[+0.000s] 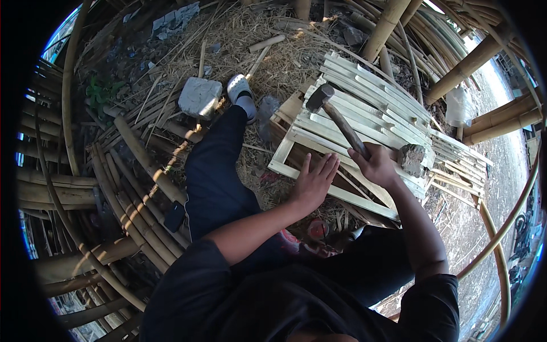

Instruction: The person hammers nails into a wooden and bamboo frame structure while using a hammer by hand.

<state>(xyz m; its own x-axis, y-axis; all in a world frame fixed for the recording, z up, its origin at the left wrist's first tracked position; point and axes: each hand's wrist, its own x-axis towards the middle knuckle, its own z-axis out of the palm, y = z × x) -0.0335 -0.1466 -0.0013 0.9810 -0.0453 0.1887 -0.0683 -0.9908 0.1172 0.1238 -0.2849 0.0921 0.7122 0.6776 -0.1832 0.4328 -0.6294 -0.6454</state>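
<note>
My right hand [377, 165] is wrapped round the wooden handle of a hammer [345, 124]. The hammer's dark, blocky head points away from me, over a panel of pale split-bamboo slats [393, 122]. With fingers stretched out, my left hand [312, 187] lies at the panel's near side, by a pale strip of the frame [356, 199] and the dark gap under the slats. It holds nothing. A rough grey-brown lump of stone or concrete [411, 159] sits on the slats just right of my right hand. What supports the panel underneath is mostly hidden.
A pale stone block [200, 97] lies beyond my left foot in its white clog [239, 86]. Bamboo poles [145, 222] are stacked at my left. Thick bamboo posts [393, 28] stand at the far right. Straw and bamboo scraps [228, 40] litter the ground.
</note>
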